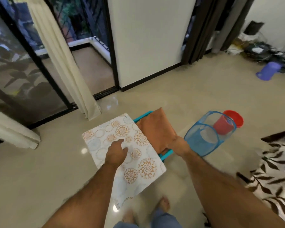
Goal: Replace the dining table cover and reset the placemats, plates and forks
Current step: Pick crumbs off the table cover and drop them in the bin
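Patterned cover (pixel 127 155) under the flat, open left hand (pixel 116 153) — right hand (pixel 174 143) (grip hidden) on orange cloth (pixel 156 129).

Folded floral cover (pixel 122 145), orange cloth (pixel 156 129) beside

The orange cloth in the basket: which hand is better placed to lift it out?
Probably the right hand: it already rests on the orange cloth, while the left hand lies on the patterned cover.
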A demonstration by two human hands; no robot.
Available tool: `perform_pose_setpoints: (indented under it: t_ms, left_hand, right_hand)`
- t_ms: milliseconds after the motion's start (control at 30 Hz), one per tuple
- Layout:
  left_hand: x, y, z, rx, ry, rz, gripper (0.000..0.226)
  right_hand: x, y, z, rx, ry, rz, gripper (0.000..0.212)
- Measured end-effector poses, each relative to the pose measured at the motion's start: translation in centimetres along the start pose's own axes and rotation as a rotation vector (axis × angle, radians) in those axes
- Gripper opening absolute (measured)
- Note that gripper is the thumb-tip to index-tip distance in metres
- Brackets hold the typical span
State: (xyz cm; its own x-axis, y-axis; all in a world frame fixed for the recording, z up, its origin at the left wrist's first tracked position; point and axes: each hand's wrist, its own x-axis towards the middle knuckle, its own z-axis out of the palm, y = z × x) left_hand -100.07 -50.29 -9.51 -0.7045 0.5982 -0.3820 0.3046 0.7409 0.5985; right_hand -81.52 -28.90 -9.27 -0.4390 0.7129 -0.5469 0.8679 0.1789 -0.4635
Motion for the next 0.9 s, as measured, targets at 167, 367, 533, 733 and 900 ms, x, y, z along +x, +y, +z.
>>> perform_pose_setpoints:
  t_ms: [167, 367, 533, 733, 900]
  left_hand:
    - [-0.2, 6.3, 2.5, 0.091, -0.096, 0.181, 0.047]
    - [-1.3, 16.4, 8.7, 0.175, -0.249, 0.405, 0.039]
    - [-3.3, 24.6, 16.5, 0.142, -0.413, 0.486, 0.035]
    - [-6.6, 31.8, 26.0, 0.218, -0.576, 0.649, 0.032]
    - [-9.3, 38.8, 31.9, 0.257, -0.706, 0.775, 0.031]
  right_hand:
    - [-3.3, 5.1, -4.2, 0.126, 0.175, 0.088, 0.045]
    - [-6.7, 15.1, -10.3, 0.277, 0.316, 0.234, 0.051]
    - [-10.9, 23.7, -14.6, 0.43, 0.418, 0.389, 0.045]
    - [-15.8, 33.3, -17.1, 0.61, 0.558, 0.508, 0.02]
    - [-18.7, 38.1, -18.9, 0.739, 0.639, 0.605, 0.033]
